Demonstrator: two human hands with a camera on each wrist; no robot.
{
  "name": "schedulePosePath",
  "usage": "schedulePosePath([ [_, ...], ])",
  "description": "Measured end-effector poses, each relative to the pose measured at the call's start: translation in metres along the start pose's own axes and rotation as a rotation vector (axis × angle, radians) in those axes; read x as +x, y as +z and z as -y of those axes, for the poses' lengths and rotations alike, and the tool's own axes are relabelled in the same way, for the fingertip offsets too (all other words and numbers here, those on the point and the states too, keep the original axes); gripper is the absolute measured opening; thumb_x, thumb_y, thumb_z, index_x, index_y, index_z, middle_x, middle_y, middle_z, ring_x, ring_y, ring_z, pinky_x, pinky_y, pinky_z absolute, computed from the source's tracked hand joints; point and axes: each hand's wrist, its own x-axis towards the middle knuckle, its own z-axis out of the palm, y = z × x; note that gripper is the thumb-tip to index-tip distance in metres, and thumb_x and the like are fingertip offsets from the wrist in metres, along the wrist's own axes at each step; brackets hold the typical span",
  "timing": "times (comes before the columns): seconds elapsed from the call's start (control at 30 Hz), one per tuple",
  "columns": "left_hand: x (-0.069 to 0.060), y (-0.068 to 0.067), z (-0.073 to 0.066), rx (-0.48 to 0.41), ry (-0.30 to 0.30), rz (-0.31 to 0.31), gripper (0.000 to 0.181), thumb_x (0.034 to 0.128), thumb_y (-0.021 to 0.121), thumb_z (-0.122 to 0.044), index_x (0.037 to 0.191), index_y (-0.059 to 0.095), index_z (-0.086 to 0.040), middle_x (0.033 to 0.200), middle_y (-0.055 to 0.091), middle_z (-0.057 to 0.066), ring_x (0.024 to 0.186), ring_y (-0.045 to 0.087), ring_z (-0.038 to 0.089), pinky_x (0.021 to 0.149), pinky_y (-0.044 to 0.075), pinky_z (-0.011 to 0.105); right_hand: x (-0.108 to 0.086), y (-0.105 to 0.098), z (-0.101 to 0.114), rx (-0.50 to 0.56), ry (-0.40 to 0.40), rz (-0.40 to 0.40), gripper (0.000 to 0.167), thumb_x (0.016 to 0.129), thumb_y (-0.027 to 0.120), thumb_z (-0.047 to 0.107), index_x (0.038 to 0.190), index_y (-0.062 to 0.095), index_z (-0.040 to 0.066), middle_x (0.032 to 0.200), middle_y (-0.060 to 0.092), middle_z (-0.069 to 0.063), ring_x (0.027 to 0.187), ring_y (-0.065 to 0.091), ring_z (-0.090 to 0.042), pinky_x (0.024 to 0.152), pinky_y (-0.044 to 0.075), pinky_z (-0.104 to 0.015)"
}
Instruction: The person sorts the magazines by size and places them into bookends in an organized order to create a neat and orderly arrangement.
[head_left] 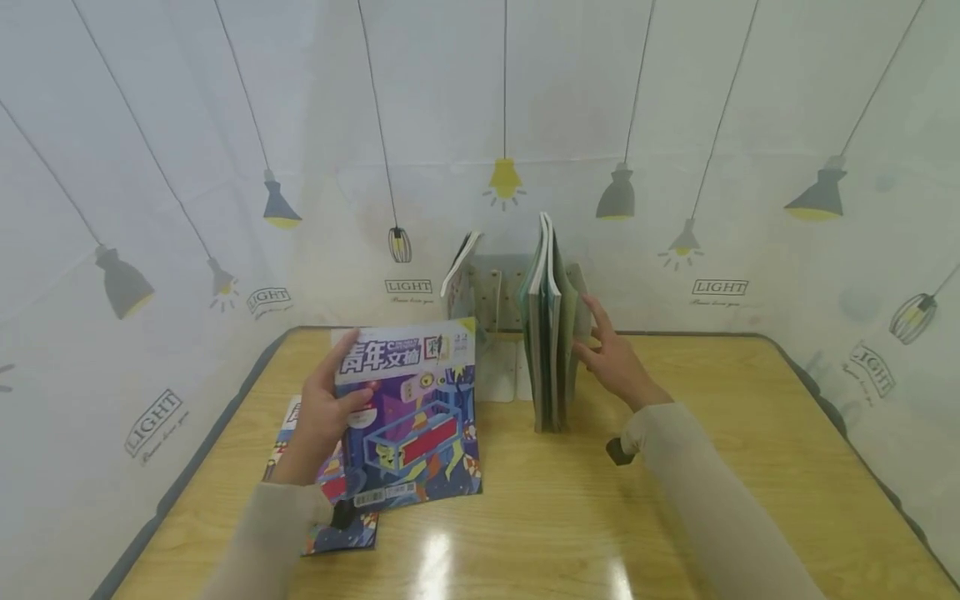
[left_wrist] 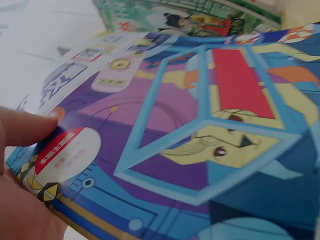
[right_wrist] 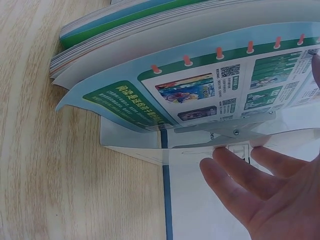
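My left hand (head_left: 322,421) pinches a purple-blue magazine (head_left: 420,425) by its left edge, thumb on the cover; the left wrist view shows the same magazine (left_wrist: 165,100) close up. Several magazines (head_left: 543,333) stand upright at the right part of a bookstand (head_left: 498,367). At their right side is my right hand (head_left: 618,362), its fingers spread. In the right wrist view the fingertips of my right hand (right_wrist: 265,185) touch the stand's clear end plate (right_wrist: 200,155), beside a magazine's back cover (right_wrist: 195,90).
Another magazine (head_left: 341,533) lies on the wooden table (head_left: 712,467) under my left forearm. A thin booklet (head_left: 459,271) leans at the stand's left part. Behind the table hangs a pale cloth (head_left: 450,100) printed with lamps.
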Motion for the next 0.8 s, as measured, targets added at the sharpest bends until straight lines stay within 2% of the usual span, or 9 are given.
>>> schedulePosePath([
  [0.27,-0.002,0.013,0.002,-0.024,0.034,-0.093,0.084,0.085,0.061,0.013,0.152,0.034,-0.03,0.14,0.048,0.017,0.111,0.059,0.018,0.084,0.056,0.033,0.001,0.001,0.0,0.007,-0.003,0.002,0.077,0.1,0.055,0.03,0.156,0.002,0.035,0.146,0.029,-0.037,0.109,0.058,-0.048,0.078,0.056,-0.052],
  [0.5,-0.006,0.029,0.001,-0.065,0.071,-0.153,0.086,0.0845,0.06,0.015,0.152,0.035,-0.032,0.14,0.049,0.014,0.119,0.055,0.025,0.087,0.054,0.033,0.001,0.001,0.0,-0.003,-0.009,0.0,0.077,0.1,0.054,0.029,0.157,0.002,0.033,0.145,0.03,-0.039,0.109,0.058,-0.049,0.078,0.056,-0.052],
  [0.6,-0.006,0.037,0.001,-0.066,0.129,-0.179,0.088,0.0826,0.058,0.02,0.151,0.037,-0.032,0.139,0.05,0.012,0.122,0.053,0.028,0.088,0.054,0.032,0.001,0.001,-0.001,-0.008,-0.013,-0.002,0.077,0.1,0.054,0.029,0.157,0.002,0.032,0.145,0.031,-0.039,0.108,0.059,-0.048,0.078,0.056,-0.052],
  [0.8,-0.005,0.054,0.002,0.002,0.271,-0.224,0.088,0.0815,0.057,0.023,0.151,0.037,-0.027,0.14,0.051,0.008,0.122,0.053,0.025,0.091,0.052,0.029,0.001,0.001,-0.001,-0.003,-0.012,-0.008,0.076,0.101,0.053,0.03,0.156,0.002,0.035,0.146,0.029,-0.038,0.11,0.057,-0.049,0.079,0.056,-0.052],
])
